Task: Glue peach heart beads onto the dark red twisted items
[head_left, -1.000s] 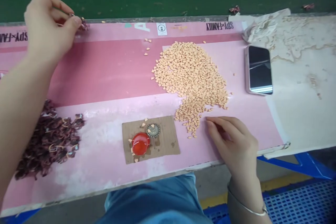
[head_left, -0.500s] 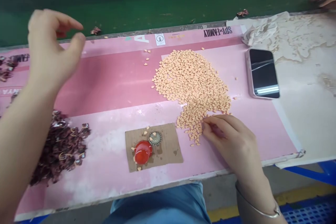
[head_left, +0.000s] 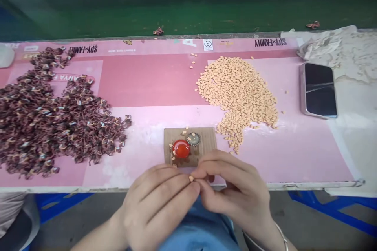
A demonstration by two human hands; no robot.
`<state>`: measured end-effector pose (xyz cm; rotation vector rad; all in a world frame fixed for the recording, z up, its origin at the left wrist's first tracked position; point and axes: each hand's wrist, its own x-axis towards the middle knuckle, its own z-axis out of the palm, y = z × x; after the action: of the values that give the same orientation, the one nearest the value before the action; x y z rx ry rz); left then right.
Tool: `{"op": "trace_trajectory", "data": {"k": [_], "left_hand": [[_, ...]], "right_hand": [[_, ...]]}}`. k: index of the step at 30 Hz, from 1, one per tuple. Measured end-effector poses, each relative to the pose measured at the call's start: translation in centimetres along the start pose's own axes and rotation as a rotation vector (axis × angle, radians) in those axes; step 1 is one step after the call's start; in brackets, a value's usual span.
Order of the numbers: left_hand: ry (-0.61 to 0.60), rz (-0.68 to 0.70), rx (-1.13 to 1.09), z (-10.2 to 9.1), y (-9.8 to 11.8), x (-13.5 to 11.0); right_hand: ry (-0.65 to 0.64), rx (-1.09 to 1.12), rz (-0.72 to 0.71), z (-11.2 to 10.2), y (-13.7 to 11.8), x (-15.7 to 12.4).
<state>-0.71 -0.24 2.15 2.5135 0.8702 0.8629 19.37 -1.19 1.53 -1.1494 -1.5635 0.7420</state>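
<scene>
My left hand [head_left: 156, 204] and my right hand [head_left: 232, 192] meet at the front edge of the pink printed board [head_left: 153, 80]. A tiny peach heart-shaped piece [head_left: 191, 178] shows between their fingertips, pinched by my right hand. Whatever else my left fingers hold is hidden. Just behind them lies a cardboard square [head_left: 206, 141] bearing a red cap [head_left: 181, 149] and a crimped bottle cap [head_left: 193, 139]. A heap of peach pieces [head_left: 238, 94] spreads to the right, and a large pile of dark reddish-brown dried bits [head_left: 59, 117] to the left.
A smartphone [head_left: 318, 90] lies face up on the worn white board end at right, beside a crumpled cloth [head_left: 319, 45]. A green surface [head_left: 188, 8] runs behind the board, with a few dark bits on it. Blue stools stand below.
My left hand has come from the far left to the front middle, and my right hand has left the heap's edge to meet it. The view has shifted, showing more of the dark pile.
</scene>
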Motion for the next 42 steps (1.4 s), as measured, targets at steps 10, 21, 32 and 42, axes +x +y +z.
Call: {"op": "trace_trajectory", "data": {"k": [10, 21, 32, 42], "left_hand": [[0.307, -0.309, -0.578, 1.8, -0.4, 0.4], [0.311, -0.787, -1.085, 2.3, -0.1, 0.2], [0.297, -0.425, -0.369, 1.3, -2.2, -1.6], [0.065, -0.54, 0.504, -0.5, -10.2, -0.7]], "right_hand": [[0.024, 0.065, 0.033, 1.2, -0.5, -1.2], [-0.091, -0.337, -0.256, 0.8, -0.7, -1.5], [-0.063, -0.399, -0.245, 0.9, 0.3, -1.1], [0.047, -0.511, -0.112, 0.8, 3.0, -0.6]]}}
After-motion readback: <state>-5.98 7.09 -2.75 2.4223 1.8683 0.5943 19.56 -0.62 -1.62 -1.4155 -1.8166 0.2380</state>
